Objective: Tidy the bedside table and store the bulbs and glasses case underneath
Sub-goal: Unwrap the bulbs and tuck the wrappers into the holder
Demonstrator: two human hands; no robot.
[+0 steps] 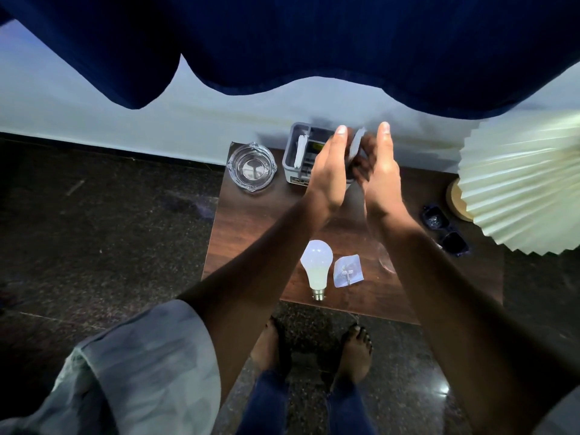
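Observation:
Both my hands are raised over the back of the wooden bedside table (251,233). Between the palms of my left hand (328,171) and my right hand (381,171) sits a blurred grey and dark object (357,146), pressed from both sides with fingers stretched out. What it is cannot be told. A white bulb (316,268) lies near the table's front edge, its cap pointing toward me. A clear rounded glass thing (385,260) lies to its right, mostly hidden by my right forearm.
A grey organiser (298,152) stands at the back, with a glass ashtray (251,167) left of it. A clear adhesive hook (347,271) lies beside the bulb. Dark sunglasses (445,229) rest at the right beside a pleated lamp shade (521,183). Blue curtain (282,42) hangs above.

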